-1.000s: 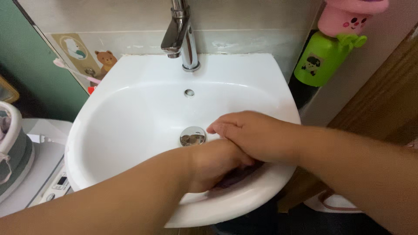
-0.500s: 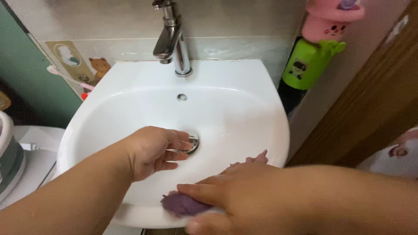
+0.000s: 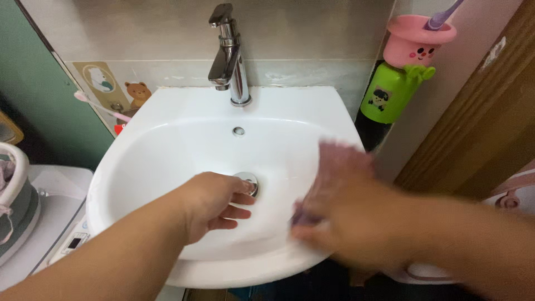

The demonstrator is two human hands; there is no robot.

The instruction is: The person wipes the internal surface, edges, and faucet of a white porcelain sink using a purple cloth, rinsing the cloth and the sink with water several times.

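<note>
Grey tiled wall backed the white ceramic basin. My left hand rested loose, fingers at the chrome drain plug. My blurred right hand clutched a purple cloth against the basin's right wall. Risk: wet glaze, cloth slipping loose.

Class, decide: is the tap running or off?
Off. No water falls from the tap spout, and the white sink basin holds no pooled water.

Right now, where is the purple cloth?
In the head view, the purple cloth is under the blurred right hand, against the right inner wall of the white sink, to the right of the drain plug that the left hand touches.
</note>
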